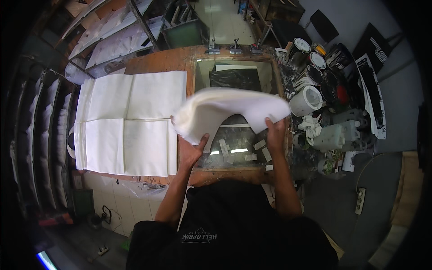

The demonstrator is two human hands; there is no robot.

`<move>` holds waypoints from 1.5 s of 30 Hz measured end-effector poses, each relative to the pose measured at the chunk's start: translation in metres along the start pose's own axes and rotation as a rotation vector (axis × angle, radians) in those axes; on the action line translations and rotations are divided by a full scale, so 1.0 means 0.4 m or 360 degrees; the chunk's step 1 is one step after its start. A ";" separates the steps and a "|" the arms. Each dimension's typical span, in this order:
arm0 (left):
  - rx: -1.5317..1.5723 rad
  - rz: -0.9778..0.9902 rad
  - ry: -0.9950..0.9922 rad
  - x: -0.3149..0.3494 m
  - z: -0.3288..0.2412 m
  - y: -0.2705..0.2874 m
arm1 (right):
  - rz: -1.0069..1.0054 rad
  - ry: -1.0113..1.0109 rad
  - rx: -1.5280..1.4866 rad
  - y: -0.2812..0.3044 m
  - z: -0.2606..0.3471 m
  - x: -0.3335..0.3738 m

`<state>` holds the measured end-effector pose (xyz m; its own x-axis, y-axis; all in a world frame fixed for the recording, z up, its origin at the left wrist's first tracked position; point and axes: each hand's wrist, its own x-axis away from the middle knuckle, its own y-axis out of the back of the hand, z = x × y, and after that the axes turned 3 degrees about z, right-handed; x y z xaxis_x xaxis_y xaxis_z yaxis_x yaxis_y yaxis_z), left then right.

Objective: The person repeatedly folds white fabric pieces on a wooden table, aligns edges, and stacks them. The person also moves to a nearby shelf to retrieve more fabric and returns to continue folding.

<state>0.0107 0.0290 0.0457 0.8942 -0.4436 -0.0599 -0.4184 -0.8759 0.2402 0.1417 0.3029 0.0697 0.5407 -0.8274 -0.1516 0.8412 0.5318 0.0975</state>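
White bundle: where does it lie from the hands, in the head view?

— Mostly forward of them and between them. From the left hand it rises toward the far edge of the worktable, bows across, and drops again to the right hand. The hollow of that arch faces the body.

— And its long axis?

— Left to right, roughly along the near edge, but bent rather than straight. It is blurred, so I can't count the layers.

— What is under it?

— Chiefly the glass pane set in the right part of the worktable. The bundle looks lifted clear, its left end out past the pane's left edge, toward the white stacks that fill the left part. Light strips lie toward the pane's near edge.

— How is the grip?

— Both hands pinch the bundle, one at each end. The thumbs show on the near side; the right fingers are mostly hidden, and I can't tell how hard either hand presses.

— Which hand is nearer the stacks?

— The left, and it is also nearer the worktable's near edge. The right sits farther forward, by the pane's right edge, on the side of the white tub.
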 end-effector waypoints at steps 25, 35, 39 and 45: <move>-0.0137 -0.0160 -0.0054 -0.007 0.096 -0.048 | 0.0234 0.0022 0.0070 0.041 -0.040 0.020; 0.0559 0.0190 0.0848 -0.110 -0.026 0.070 | 0.0843 -0.0704 0.0332 0.096 -0.008 -0.138; -0.0012 0.0158 0.0581 -0.094 0.099 0.028 | 0.0511 -0.0319 0.0933 0.084 -0.306 -0.107; -0.0400 -0.0109 0.0271 -0.090 0.055 -0.008 | 0.0214 -0.0090 0.0995 -0.043 -0.114 -0.067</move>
<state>-0.0239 0.0436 0.0260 0.9418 -0.3280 0.0740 -0.3226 -0.8191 0.4743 0.1127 0.3240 0.0274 0.6262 -0.7782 -0.0477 0.5980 0.4401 0.6698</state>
